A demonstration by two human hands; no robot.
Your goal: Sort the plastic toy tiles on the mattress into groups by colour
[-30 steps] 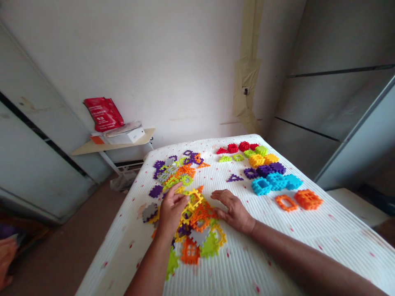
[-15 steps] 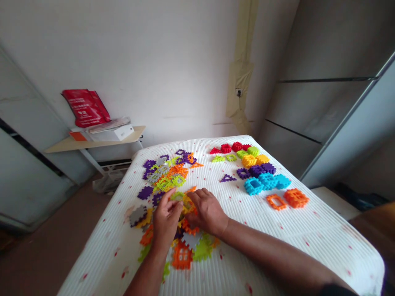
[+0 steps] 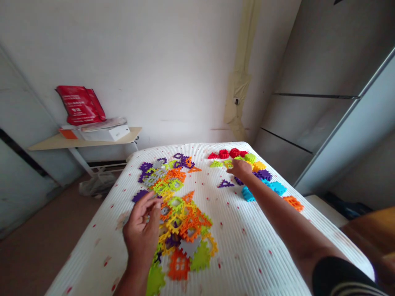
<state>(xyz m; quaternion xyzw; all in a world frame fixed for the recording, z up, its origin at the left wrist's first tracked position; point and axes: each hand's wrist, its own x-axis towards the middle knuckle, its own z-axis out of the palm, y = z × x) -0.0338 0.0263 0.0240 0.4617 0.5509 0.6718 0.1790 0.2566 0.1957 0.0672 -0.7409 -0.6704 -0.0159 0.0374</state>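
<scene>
My left hand (image 3: 142, 226) hovers at the left edge of a mixed pile of toothed plastic building pieces, fingers loosely bent and apart, with nothing visible in them. Orange triangles (image 3: 194, 224), a grey piece (image 3: 190, 246) and a lime piece (image 3: 201, 257) lie in that pile. My right hand (image 3: 242, 168) reaches over the colour-sorted pieces, its fingers closed and pointing down beside a lime-yellow frame piece (image 3: 228, 164). What its fingertips hold, if anything, is hidden. Partly covered by that hand and forearm are yellow pieces (image 3: 259, 166) and purple pieces (image 3: 264, 175).
Red pieces (image 3: 234, 152) sit at the far side; blue (image 3: 278, 188) and orange stacks (image 3: 293, 203) are nearer. A lone purple triangle (image 3: 225, 183) lies mid-table. A white ribbed cover (image 3: 240, 246) spans the table. Left stands a side table (image 3: 55, 142) with a red bag (image 3: 80, 105).
My right hand has left the mixed pile and moved far right to the sorted pieces. My left hand has drawn back left, uncovering more of the pile. The view has shifted slightly.
</scene>
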